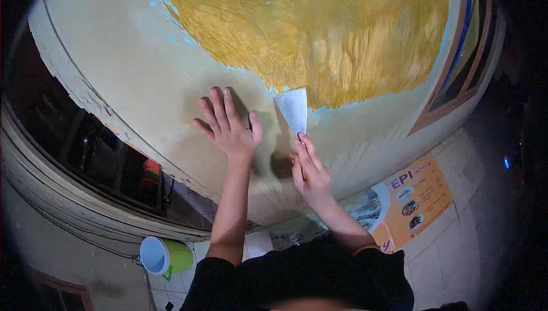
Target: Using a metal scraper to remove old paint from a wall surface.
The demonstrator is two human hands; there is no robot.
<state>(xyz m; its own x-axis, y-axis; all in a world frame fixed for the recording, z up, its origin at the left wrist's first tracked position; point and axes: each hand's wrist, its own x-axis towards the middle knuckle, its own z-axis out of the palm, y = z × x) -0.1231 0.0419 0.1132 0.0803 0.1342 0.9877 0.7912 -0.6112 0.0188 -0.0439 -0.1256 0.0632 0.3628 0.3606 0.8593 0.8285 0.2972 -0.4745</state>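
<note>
My right hand (pixel 314 173) grips the handle of a putty knife (pixel 294 109), a scraper with a wide flat metal blade. Its blade edge meets the lower border of a large yellow-brown patch (pixel 325 41) on the wall, where pale paint gives way. Ragged light-blue edges line this patch. To the left, my left hand (pixel 231 133) lies with fingers spread, palm towards the pale painted wall (pixel 137 67). It holds nothing. Most of the scraper's handle is hidden inside my right fist.
A green bucket (pixel 180 256) stands on the tiled floor (pixel 432 264) at lower left. A printed orange banner (pixel 421 201) lies along the wall's foot at right. At the right is a wood-framed window (pixel 449 69); a dark doorway (pixel 94 139) opens at left.
</note>
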